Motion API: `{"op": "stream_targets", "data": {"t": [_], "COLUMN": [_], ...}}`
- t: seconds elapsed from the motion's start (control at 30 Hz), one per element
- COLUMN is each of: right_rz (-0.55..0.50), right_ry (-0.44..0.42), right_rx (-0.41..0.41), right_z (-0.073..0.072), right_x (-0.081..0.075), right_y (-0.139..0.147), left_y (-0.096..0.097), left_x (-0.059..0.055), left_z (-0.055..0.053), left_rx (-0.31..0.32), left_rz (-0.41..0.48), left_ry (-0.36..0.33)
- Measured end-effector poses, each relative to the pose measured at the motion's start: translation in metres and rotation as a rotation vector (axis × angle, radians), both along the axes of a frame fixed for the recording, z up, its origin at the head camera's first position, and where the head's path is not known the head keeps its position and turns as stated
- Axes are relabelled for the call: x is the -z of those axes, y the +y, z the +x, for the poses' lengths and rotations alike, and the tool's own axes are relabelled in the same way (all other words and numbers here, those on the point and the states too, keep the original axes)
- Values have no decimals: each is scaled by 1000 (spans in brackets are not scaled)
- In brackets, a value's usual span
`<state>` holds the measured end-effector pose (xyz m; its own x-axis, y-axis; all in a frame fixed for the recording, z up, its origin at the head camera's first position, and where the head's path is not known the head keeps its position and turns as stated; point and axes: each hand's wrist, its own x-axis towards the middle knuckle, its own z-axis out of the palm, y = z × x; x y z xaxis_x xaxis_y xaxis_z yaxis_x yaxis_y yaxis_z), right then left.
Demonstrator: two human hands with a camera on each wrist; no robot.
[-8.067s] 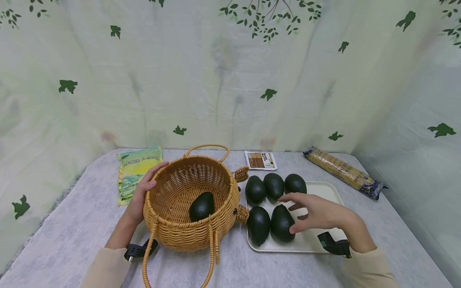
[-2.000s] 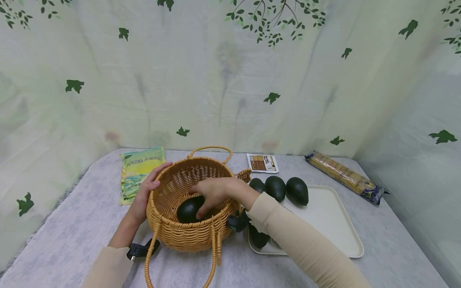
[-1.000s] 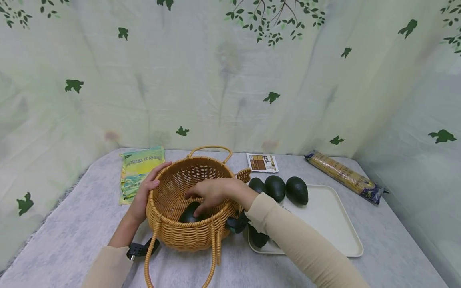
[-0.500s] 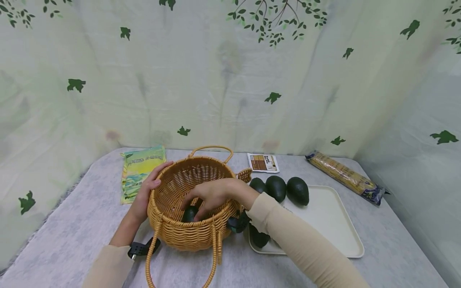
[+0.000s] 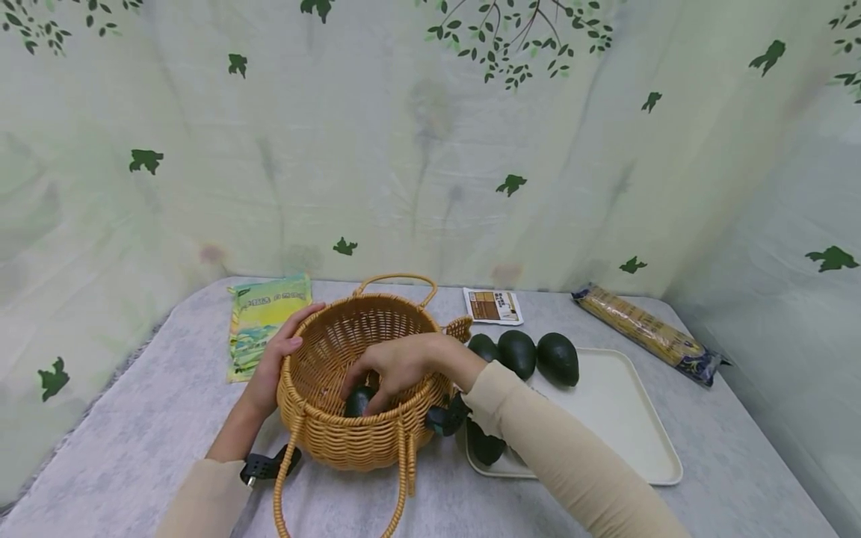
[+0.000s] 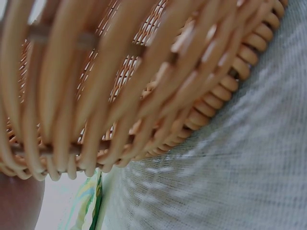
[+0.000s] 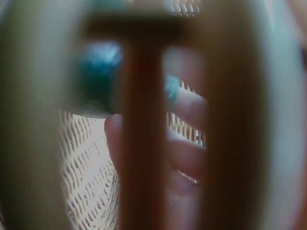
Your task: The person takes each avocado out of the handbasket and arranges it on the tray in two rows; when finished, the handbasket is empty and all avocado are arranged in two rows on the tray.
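A tan wicker basket [image 5: 356,442] with looped handles stands left of centre. My left hand [image 5: 265,370] grips its left rim, thumb over the edge; the left wrist view shows the woven wall [image 6: 134,100] close up. My right hand [image 5: 397,366] reaches down into the basket, thumb and fingers around a dark green avocado [image 5: 359,401] low near the front wall. Through blurred wicker in the right wrist view, fingers [image 7: 184,153] curve beside that avocado [image 7: 96,76]. The rest of the basket's bottom is partly hidden by the hand.
Right of the basket lies a cream tray [image 5: 622,403] holding three avocados in its back row [image 5: 516,355] and another in front [image 5: 484,446], half under the right forearm. Behind are a yellow-green packet [image 5: 265,321], a small brown-white packet [image 5: 494,306] and a long noodle pack [image 5: 646,329].
My right hand has gone from over the tray into the basket, where its avocado has turned and sits more deeply between the fingers. My left hand has stayed on the rim.
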<state>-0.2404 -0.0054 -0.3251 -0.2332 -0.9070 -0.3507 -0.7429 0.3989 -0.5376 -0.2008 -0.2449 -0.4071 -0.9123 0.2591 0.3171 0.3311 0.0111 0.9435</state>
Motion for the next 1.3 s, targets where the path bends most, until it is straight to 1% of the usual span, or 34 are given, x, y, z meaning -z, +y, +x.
{"op": "stream_targets", "data": {"t": [0.13, 0.27, 0.47, 0.7, 0.83, 1.0, 1.1, 1.3], "right_rz": [-7, 13, 38, 34, -9, -77, -126, -229], "right_ry": [-54, -79, -49, 55, 67, 65, 65, 62], "right_rx": [-25, -44, -38, -36, -19, 29, 44, 87], "right_z": [0, 0, 2, 3, 3, 4, 5, 9], "right_x": [1, 1, 0, 1, 0, -2, -5, -14], "right_y": [0, 0, 1, 1, 3, 6, 9, 17], "left_y": [0, 0, 0, -1, -1, -2, -2, -2], "left_x": [1, 0, 0, 1, 2, 3, 3, 0], "left_z": [0, 0, -1, 0, 0, 1, 1, 1], "left_rx": [6, 9, 5, 12, 7, 12, 20, 15], "left_rz": [1, 0, -1, 2, -5, -3, 2, -1], "left_ry": [1, 10, 20, 16, 20, 14, 10, 14]}}
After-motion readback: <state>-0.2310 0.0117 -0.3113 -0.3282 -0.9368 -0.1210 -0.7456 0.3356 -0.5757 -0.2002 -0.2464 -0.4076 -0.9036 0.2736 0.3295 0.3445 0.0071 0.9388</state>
